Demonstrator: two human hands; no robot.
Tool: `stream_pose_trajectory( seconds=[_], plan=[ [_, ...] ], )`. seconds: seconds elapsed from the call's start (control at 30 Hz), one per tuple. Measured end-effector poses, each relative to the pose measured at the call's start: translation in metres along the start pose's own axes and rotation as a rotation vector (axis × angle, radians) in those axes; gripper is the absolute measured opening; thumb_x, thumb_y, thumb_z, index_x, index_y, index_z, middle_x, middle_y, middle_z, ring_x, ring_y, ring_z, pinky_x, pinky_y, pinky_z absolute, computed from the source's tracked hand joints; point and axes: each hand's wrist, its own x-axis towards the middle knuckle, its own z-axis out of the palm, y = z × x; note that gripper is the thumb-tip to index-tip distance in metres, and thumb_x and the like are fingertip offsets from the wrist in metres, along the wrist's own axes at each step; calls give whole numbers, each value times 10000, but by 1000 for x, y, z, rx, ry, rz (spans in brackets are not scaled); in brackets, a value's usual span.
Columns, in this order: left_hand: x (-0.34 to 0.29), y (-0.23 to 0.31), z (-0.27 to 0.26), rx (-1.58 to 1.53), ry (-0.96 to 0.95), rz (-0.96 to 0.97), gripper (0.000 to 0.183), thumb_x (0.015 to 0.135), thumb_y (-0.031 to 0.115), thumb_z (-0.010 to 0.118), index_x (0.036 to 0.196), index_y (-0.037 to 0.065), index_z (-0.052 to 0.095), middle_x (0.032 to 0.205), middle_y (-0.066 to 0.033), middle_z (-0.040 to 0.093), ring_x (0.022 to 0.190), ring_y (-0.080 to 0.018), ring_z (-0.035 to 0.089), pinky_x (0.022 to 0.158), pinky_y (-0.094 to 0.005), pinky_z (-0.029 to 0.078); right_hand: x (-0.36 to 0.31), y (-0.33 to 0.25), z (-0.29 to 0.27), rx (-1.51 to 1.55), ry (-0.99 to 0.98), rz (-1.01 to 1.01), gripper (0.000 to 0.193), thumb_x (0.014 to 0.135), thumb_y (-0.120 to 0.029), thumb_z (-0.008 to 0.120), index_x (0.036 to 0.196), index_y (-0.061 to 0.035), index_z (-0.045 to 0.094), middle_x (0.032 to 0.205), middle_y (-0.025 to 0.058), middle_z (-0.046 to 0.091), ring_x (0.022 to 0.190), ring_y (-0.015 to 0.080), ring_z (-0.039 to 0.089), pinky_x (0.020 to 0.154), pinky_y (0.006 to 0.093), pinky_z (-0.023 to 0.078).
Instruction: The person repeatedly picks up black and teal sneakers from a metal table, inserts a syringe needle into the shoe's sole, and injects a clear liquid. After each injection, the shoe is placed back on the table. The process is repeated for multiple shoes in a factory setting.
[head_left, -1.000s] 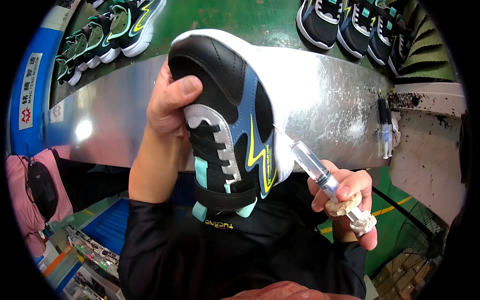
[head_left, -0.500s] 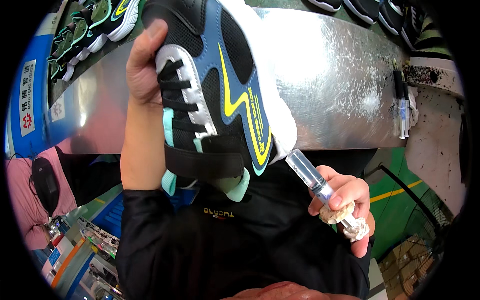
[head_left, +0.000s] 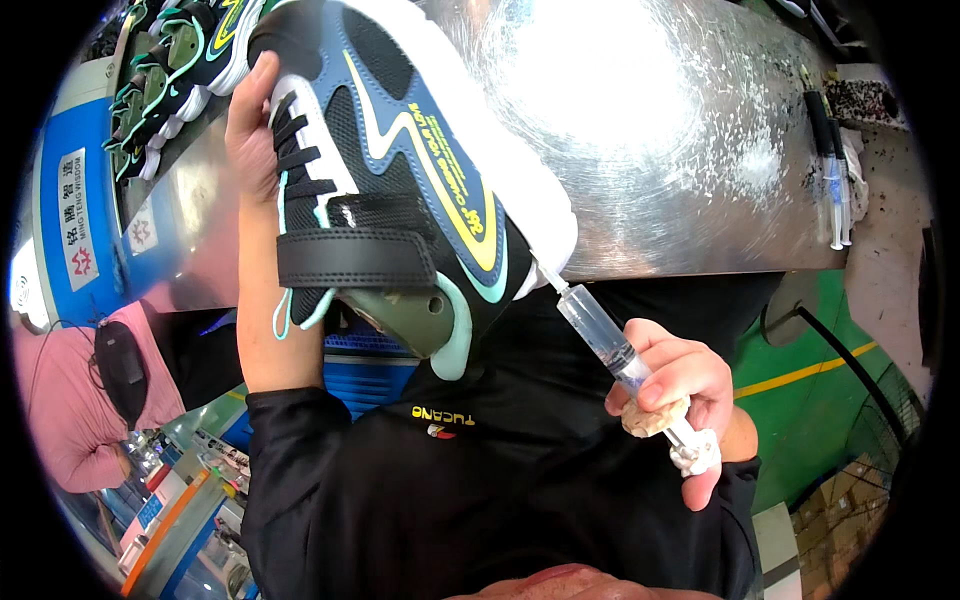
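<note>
Before the black shirt (head_left: 500, 460), the right hand (head_left: 690, 385) grasps a clear syringe (head_left: 593, 325), its tip right at the heel end of a black-and-blue sports shoe (head_left: 390, 170). The left hand (head_left: 252, 135) grips that shoe's toe, holding it by the near edge of the metal table (head_left: 660, 200); beyond, other shoes (head_left: 165, 85) stand in a row at the upper left.

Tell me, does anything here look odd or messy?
Yes: rough whitish lumps cover the finger grip and plunger end of the syringe in the right hand, unlike its clear barrel. Pale marks dot the metal table.
</note>
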Motion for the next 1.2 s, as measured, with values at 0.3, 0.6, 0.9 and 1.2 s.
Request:
stream_pose_trajectory(
  seconds=[0.3, 0.6, 0.9, 1.2],
  plan=[
    [-49, 29, -66, 220, 80, -90, 406, 918, 304, 450, 1143, -15, 557, 1020, -174, 650, 868, -280, 661, 769, -376, 546, 7, 5, -1, -117, -18, 13, 767, 568, -560, 798, 1044, 11, 612, 876, 68, 654, 634, 184, 459, 582, 277, 366],
    [-135, 21, -64, 369, 140, -76, 524, 868, 219, 572, 1249, -98, 401, 1161, -188, 559, 1032, -247, 587, 916, -349, 464, 26, 16, 4, -238, -73, 9, 721, 583, -485, 812, 1064, 6, 595, 935, 57, 666, 722, 198, 547, 627, 293, 386],
    [-190, -1, -57, 202, 187, -201, 491, 890, 207, 573, 1254, -83, 420, 1239, -204, 521, 1123, -259, 542, 979, -378, 438, 25, 18, 13, -289, -109, 14, 709, 597, -482, 805, 1065, 5, 587, 934, 58, 671, 725, 190, 582, 627, 300, 375],
    [-213, -45, -11, -32, 82, -393, 859, 673, 82, 654, 1406, -15, 217, 1373, -236, 378, 1251, -349, 427, 1043, -471, 366, 22, 12, 15, -329, -94, 63, 737, 535, -478, 832, 1057, -11, 600, 936, 61, 663, 693, 206, 555, 620, 303, 381]
  ],
)
